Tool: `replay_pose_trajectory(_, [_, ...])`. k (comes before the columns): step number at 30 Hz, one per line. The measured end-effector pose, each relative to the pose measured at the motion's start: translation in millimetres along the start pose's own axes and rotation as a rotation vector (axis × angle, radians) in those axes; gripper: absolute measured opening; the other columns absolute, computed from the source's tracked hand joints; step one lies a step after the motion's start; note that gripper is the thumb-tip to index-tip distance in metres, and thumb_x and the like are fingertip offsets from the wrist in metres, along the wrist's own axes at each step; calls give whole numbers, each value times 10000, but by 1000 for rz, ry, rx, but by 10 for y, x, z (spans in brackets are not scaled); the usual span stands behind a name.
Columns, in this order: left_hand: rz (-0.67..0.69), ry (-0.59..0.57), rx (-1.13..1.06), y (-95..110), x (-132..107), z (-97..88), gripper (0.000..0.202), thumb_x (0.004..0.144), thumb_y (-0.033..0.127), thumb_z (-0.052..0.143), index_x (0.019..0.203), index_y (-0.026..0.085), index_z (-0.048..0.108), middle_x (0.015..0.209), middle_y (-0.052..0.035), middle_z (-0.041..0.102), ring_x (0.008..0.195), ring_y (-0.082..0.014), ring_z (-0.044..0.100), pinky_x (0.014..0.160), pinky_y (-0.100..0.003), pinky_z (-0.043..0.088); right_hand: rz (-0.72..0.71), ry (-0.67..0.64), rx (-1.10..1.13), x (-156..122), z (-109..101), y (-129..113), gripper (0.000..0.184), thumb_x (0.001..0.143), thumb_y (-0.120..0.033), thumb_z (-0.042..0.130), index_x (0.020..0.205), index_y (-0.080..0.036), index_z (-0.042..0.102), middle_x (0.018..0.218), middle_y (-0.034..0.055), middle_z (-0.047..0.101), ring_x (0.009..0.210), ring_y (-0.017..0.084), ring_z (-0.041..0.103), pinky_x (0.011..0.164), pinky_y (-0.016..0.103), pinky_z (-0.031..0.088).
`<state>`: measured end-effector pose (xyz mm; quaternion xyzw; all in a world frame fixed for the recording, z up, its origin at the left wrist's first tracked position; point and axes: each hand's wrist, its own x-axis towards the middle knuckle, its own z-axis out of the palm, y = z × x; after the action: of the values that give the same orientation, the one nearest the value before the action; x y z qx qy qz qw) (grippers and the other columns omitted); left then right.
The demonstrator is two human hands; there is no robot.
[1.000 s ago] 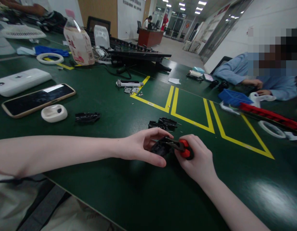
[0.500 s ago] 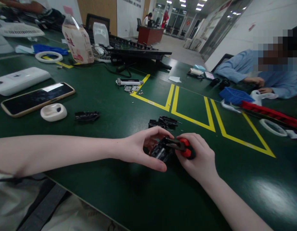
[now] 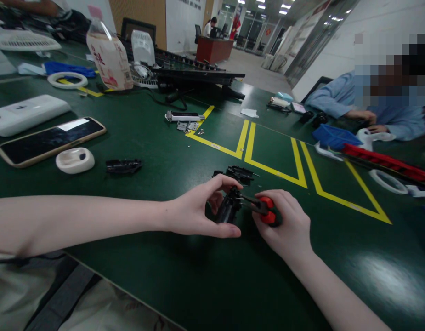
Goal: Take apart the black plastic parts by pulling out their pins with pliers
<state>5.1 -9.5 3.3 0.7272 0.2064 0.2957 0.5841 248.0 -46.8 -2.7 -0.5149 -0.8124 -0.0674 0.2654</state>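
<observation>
My left hand (image 3: 201,207) grips a black plastic part (image 3: 229,207) between thumb and fingers, just above the green table. In my right hand (image 3: 286,218) is a pair of pliers (image 3: 265,209) with red and black handles. The dark jaws point left and meet the upper right side of the black part; whether they pinch it I cannot tell. Right behind my left hand lie more black plastic pieces (image 3: 241,174). Another black piece (image 3: 123,166) rests on the table farther left.
A phone (image 3: 53,140), a white case (image 3: 75,161) and a white device (image 3: 29,114) lie at left. Behind stand a bottle (image 3: 109,59) and a dark panel (image 3: 198,73). Yellow tape (image 3: 277,172) marks the table. A co-worker's blue sleeve (image 3: 332,99) is at right, near a blue tray (image 3: 336,136).
My left hand has turned the black part more upright and slightly narrower to view. The pliers have shifted a little, with their jaws now at its upper right side.
</observation>
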Motion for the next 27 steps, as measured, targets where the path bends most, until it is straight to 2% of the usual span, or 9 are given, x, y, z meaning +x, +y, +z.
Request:
replay_pose_trajectory(3, [-2, 6, 8, -7, 6, 11, 667, 770, 381, 783, 1287, 196, 404, 1289, -132, 553, 1184, -282, 588, 1056, -471, 457, 26, -29, 0, 5, 1, -1, 199, 779, -220, 613, 974, -217, 568, 913, 72, 653, 844, 255, 622, 702, 400, 507])
replay_pose_trajectory(7, [-14, 6, -29, -3, 9, 26, 664, 787, 350, 773, 1295, 189, 376, 1150, -110, 633, 1089, -251, 646, 967, -420, 519, 54, -48, -9, -7, 10, 7, 173, 770, -226, 615, 938, -213, 572, 872, 65, 643, 790, 239, 605, 664, 377, 488])
replay_pose_trajectory(10, [-8, 5, -35, -4, 8, 30, 657, 800, 341, 763, 1303, 197, 366, 1123, -100, 641, 1076, -239, 651, 916, -384, 539, 68, -59, -17, -16, 23, 16, 149, 775, -229, 608, 919, -213, 572, 863, 63, 643, 780, 235, 600, 646, 362, 474])
replay_pose_trajectory(19, [-33, -24, -72, -13, -7, 30, 674, 804, 318, 759, 1329, 224, 347, 1039, -62, 646, 981, -219, 663, 825, -359, 558, 6, -40, -83, -17, 41, 30, 108, 774, -209, 606, 857, -190, 538, 792, 48, 595, 701, 198, 550, 579, 311, 426])
replay_pose_trajectory(22, [-50, -44, -100, 0, -12, 21, 711, 791, 310, 770, 1350, 226, 338, 1058, -70, 646, 1007, -235, 659, 840, -379, 555, -3, -34, -109, -15, 30, 31, 107, 766, -188, 603, 835, -194, 522, 772, 38, 576, 683, 188, 531, 567, 303, 413])
replay_pose_trajectory(27, [-56, -105, -154, 6, -13, 4, 761, 809, 287, 748, 1412, 224, 288, 1183, -110, 626, 1153, -271, 616, 933, -435, 522, -6, -31, -140, -3, 19, 38, 99, 769, -186, 598, 830, -188, 520, 767, 41, 569, 684, 193, 533, 569, 309, 417])
